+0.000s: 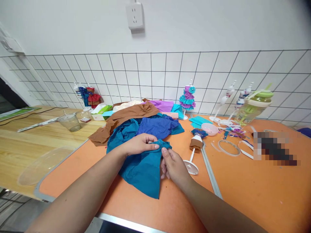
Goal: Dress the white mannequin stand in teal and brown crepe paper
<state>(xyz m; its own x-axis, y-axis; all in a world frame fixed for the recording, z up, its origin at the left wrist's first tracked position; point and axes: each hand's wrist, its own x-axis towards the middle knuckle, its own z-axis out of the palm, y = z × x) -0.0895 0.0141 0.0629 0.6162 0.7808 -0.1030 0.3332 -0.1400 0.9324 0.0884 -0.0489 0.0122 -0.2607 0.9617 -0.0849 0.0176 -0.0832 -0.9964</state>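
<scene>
My left hand point(142, 144) pinches the gathered top edge of a teal cloth point(145, 171) between thumb and fingers. Below that grip, the cloth hangs and spreads over the orange table. Close against its right side, my right hand point(173, 164) is closed, thumb and forefinger together at the gathered edge. A thin, shiny needle point(160, 143) runs from the cloth to these fingertips; its ends are hard to make out. Just right of my right hand stands a small white dress form point(191, 158) with a brown band and a dark blue ruffle.
Behind my hands lie crumpled blue cloth point(157, 127) and brown cloth point(133, 111). A form in purple and turquoise ruffles point(188, 97) stands by the wall. At right are a tape roll point(229, 147), a pink bowl point(210, 129) and a green-lidded bottle point(254, 108); at left, a glass cup point(69, 122).
</scene>
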